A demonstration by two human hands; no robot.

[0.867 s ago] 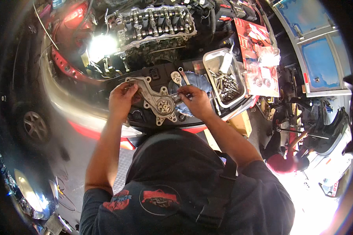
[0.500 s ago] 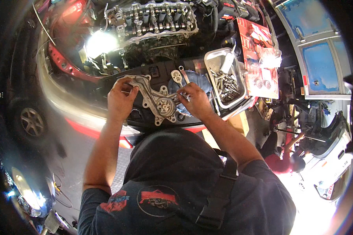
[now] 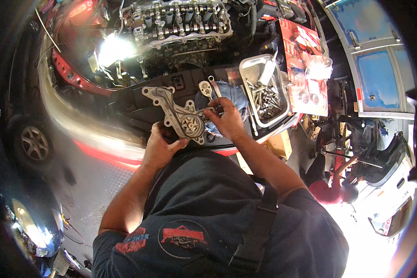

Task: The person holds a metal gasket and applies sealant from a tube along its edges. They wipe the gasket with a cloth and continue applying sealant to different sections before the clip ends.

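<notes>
A grey metal water pump (image 3: 175,111) with bolt lugs round its edge and a finned wheel near its lower end is held in front of me. My left hand (image 3: 161,144) grips its lower left edge, thumb along the bottom lug, the other fingers partly hidden behind it. At the pump's right edge, my right hand (image 3: 227,119) is closed with thumb and fingertips on a lug. Just beyond the right hand, a ratchet (image 3: 205,88) and a wrench (image 3: 215,85) lie on a blue cloth (image 3: 235,96).
An opened engine (image 3: 180,23) with exposed camshafts fills the bay ahead, with a bright work lamp (image 3: 117,48) at its left. A metal tray (image 3: 242,69) of bolts and a red parts card (image 3: 289,55) lie on the right. Another person (image 3: 331,190) works at far right.
My left hand has moved from the pump's upper left end down to its lower edge. The right hand stays at the right edge; the pump has shifted slightly left.
</notes>
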